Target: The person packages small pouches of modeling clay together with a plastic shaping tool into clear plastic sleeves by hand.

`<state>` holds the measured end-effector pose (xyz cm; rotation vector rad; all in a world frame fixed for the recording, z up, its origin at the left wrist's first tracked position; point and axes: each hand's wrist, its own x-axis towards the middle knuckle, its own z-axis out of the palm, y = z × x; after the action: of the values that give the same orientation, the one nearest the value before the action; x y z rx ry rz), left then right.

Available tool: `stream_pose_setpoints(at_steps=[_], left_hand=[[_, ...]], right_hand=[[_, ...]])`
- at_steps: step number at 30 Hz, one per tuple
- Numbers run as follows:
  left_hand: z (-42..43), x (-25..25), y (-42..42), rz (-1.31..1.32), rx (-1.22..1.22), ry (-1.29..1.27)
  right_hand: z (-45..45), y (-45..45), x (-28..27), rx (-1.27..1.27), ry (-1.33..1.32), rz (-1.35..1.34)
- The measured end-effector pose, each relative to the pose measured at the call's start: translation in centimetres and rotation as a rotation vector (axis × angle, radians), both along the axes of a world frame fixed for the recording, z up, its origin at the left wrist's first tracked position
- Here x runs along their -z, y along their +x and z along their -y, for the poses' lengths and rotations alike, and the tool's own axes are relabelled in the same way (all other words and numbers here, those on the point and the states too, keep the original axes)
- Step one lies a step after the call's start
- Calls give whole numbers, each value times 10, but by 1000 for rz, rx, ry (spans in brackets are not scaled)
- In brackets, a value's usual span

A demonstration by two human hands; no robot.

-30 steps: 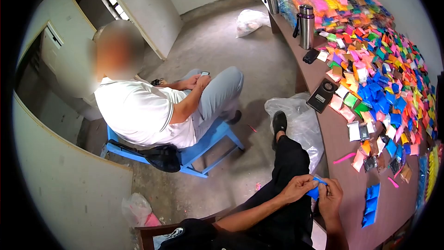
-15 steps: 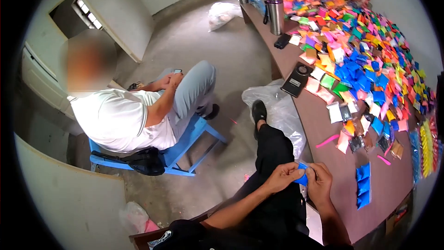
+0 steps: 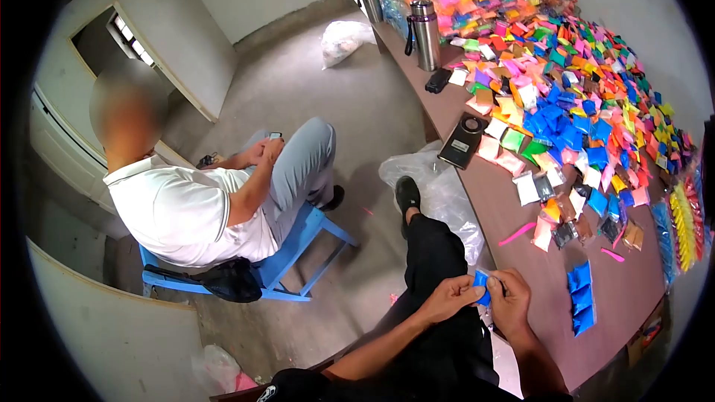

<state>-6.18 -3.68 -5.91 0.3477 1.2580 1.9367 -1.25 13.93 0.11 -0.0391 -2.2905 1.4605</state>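
Between both hands, above the black-trousered lap, is a small blue packet (image 3: 482,287). My left hand (image 3: 449,298) pinches its left side with thumb and fingers. On the packet's right side, my right hand (image 3: 509,299) grips with bent fingers. A strip of joined blue packets (image 3: 581,298) lies on the brown table (image 3: 536,275) to the right of my right hand. A pink plastic strip (image 3: 517,234) and a smaller pink piece (image 3: 612,254) lie farther up the table, near the loose packets.
A large heap of coloured packets (image 3: 596,97) covers the table's far side. A steel flask (image 3: 425,36), a black device (image 3: 463,140) and a small black object (image 3: 438,80) stand or lie along its edge. A seated person (image 3: 186,205) is at left; clear plastic (image 3: 447,201) lies by the table.
The camera view has turned to the right, so the room and table appear farther left. Both hands keep hold of the blue packet, with small finger shifts.
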Motion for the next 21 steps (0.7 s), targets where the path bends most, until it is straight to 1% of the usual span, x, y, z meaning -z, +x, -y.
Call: stream_pose_setpoints(at_steps=[4, 6, 7, 10, 12, 15, 19, 21], left_hand=[[1, -6, -3, -33, 2, 25], [2, -15, -2, -40, 1, -82], [2, -13, -2, -42, 3, -81], [3, 0, -2, -62, 23, -71], [1, 0, -1, 18, 2, 54], [2, -16, -1, 17, -58, -18], [2, -7, -1, 49, -79, 1], [-1, -3, -1, 23, -116, 24]], right_hand=[[3, 2, -8, 4, -27, 45], [3, 3, -13, -17, -71, 97], [3, 3, -12, -14, -71, 95], [0, 3, -5, -22, -70, 71], [-2, 3, 3, -31, -112, 74], [-2, 4, 0, -40, -120, 87], [2, 3, -10, -52, -64, 48], [3, 4, -14, -43, -75, 98]])
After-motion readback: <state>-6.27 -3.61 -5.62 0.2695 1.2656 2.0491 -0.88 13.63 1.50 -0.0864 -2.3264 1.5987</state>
